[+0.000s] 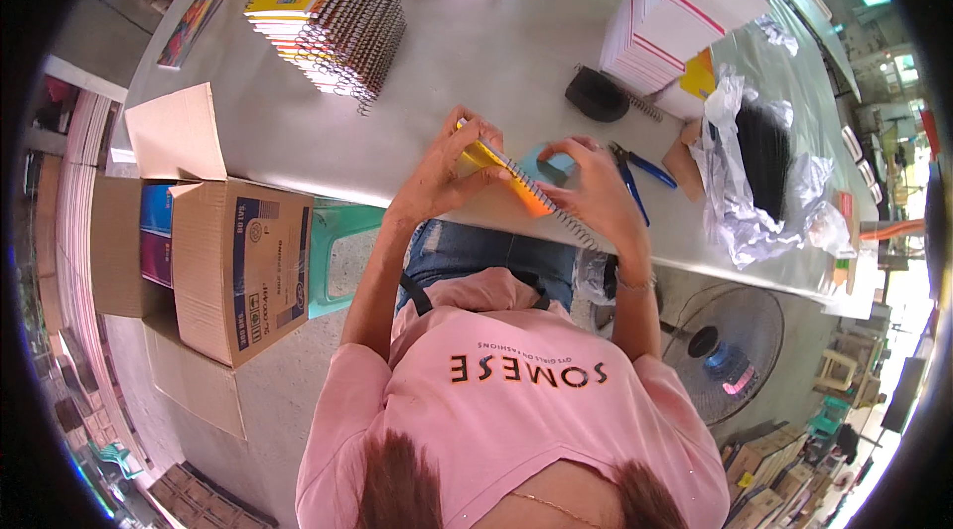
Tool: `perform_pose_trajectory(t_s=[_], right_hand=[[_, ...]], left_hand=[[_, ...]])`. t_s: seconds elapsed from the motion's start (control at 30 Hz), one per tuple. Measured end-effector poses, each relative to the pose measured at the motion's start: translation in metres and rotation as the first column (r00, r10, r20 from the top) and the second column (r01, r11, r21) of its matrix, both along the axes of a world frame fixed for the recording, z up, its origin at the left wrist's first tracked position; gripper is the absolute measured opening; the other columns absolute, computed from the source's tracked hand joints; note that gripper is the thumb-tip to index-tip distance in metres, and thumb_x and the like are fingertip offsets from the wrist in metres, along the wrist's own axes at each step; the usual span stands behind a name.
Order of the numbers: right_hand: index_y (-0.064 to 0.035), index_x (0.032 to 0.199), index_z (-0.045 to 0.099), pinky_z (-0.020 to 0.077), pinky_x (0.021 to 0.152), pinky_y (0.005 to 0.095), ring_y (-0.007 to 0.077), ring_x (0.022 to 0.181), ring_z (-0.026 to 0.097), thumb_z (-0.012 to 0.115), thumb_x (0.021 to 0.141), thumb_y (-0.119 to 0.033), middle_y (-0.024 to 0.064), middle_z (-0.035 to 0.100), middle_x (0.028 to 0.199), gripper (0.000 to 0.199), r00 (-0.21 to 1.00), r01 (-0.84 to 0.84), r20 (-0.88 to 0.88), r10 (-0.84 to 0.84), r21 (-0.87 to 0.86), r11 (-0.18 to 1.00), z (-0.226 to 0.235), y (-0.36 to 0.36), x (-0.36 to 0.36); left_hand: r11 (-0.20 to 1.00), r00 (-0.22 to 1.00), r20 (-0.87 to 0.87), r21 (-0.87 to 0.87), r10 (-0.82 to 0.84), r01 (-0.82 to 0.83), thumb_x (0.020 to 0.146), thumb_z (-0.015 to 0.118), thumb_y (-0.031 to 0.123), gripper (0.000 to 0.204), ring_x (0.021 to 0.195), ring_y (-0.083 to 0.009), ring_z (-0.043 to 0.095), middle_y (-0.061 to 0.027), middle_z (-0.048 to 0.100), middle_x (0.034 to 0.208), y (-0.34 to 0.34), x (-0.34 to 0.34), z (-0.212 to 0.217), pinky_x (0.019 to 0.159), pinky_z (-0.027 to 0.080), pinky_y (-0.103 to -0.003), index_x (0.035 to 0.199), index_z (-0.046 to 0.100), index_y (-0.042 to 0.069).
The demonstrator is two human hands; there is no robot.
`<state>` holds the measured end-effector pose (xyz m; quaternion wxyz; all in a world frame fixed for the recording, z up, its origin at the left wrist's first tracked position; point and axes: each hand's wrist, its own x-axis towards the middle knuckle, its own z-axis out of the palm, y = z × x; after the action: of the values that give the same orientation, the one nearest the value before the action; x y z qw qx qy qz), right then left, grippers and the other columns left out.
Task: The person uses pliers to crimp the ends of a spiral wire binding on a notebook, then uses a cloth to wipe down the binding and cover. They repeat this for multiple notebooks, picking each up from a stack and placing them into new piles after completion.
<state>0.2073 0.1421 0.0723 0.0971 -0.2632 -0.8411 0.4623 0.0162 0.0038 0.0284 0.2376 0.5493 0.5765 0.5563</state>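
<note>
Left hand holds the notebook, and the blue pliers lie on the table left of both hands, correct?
Wrong side: in the head view, the blue pliers lie on the table right of the right hand. The left hand does hold the notebook.

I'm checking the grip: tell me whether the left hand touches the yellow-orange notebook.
Touching: the head view plainly shows the left hand gripping the yellow-orange notebook by its upper-left end, no gap between.

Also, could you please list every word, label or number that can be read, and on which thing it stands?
I won't copy printed words; locations:
Pink shirt: large dark letters, a smaller line.
Cardboard box: dark lettering, handling symbols.
Stacked yellow notebooks: small mark, too blurred to read.
Held notebook: none readable.
</note>
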Motion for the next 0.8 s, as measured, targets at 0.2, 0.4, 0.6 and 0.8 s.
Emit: perform_pose_trajectory(t_s=[0.2,0.4,0.6,0.8], right_hand=[[-0.0071,0.115,0.057,0.0389,0.102,0.0457,0.0416,0.128,0.041,0.084,0.071,-0.023,0.0255,0.047,0.132,0.054,0.992,-0.026,-0.103,0.075,0.410,0.912,-0.030,0.002,-0.001],[-0.0054,0.118,0.057,0.0423,0.100,0.0396,0.0291,0.118,0.052,0.078,0.079,-0.019,0.0138,0.053,0.130,0.046,0.992,-0.019,-0.120,0.040,0.170,0.985,-0.023,0.008,-0.002],[-0.0010,0.120,0.059,0.0461,0.089,0.0263,0.0086,0.101,0.056,0.074,0.085,-0.020,0.0021,0.061,0.114,0.042,0.937,-0.246,-0.348,-0.002,-0.666,0.704,0.007,0.024,0.010],[-0.0004,0.117,0.061,0.0493,0.074,0.0240,0.0086,0.081,0.061,0.073,0.086,-0.018,0.0006,0.065,0.100,0.038,0.988,-0.050,0.139,0.067,-0.123,0.991,0.030,0.001,-0.013]], left_hand=[[0.998,0.994,-0.110,0.060,0.008,-0.001,0.074,0.080,0.006,0.042,0.107,-0.0283,0.047,-0.0105,0.052,0.111,0.001,-0.001,-0.002,0.096,0.041,-0.037,0.106,0.053,0.005],[0.996,0.981,0.174,0.016,0.081,-0.085,0.077,0.078,0.009,0.071,0.105,-0.0207,0.043,-0.0073,0.041,0.112,-0.004,0.009,-0.026,0.098,0.036,-0.033,0.132,0.034,0.009],[0.998,0.974,0.219,-0.016,0.057,-0.055,0.081,0.075,0.015,0.071,0.105,-0.0178,0.039,-0.0057,0.036,0.109,-0.001,0.012,-0.016,0.098,0.031,-0.031,0.135,0.030,0.010],[0.999,0.956,0.290,-0.043,0.039,-0.028,0.081,0.077,0.020,0.069,0.117,-0.0218,0.040,-0.0102,0.039,0.126,-0.004,0.012,-0.021,0.106,0.031,-0.034,0.133,0.034,0.008]])
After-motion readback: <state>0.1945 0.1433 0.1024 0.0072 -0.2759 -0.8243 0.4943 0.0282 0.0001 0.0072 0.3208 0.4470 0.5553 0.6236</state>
